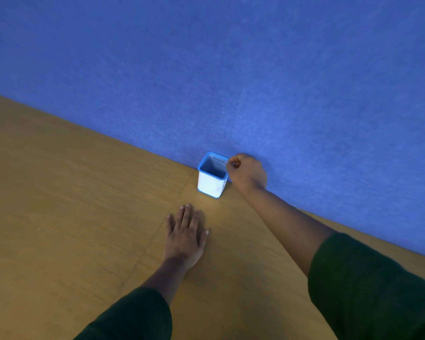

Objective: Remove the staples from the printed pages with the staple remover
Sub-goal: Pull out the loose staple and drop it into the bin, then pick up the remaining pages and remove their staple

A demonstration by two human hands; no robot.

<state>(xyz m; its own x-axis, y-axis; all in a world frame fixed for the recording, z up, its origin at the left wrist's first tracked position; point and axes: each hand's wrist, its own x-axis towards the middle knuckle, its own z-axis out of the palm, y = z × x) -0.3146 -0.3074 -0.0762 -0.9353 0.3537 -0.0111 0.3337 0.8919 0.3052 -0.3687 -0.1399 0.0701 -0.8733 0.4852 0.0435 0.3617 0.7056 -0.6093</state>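
While your right hand [245, 171] hovers at the rim of the blue-and-white pen holder [212, 176], its fingers are curled tight with the thumb and forefinger pinched together just over the far right corner of the opening. Whether anything sits in that pinch you cannot tell from here; it could be a pulled staple about to drop in, or nothing at all. Your left hand [185, 233] lies flat and relaxed on the wooden table [59, 217], fingers straight, holding nothing.

Neither the printed pages nor the staple remover shows anywhere in view (so they must be off-frame, or the remover may be down inside the holder, whose floor is hidden). My judgement is that you are at the holder stage: either fetching the tool or disposing of a staple, with the pulling itself not in hand right now.

Your next move likely calls for bringing pages and remover into the bare stretch of table in front of your left hand.

Mind the edges: the holder stands close against the blue wall [255, 69], and your right knuckles are nearly touching that wall, so there is little room behind or to the right. Open table runs wide to the left and toward you.
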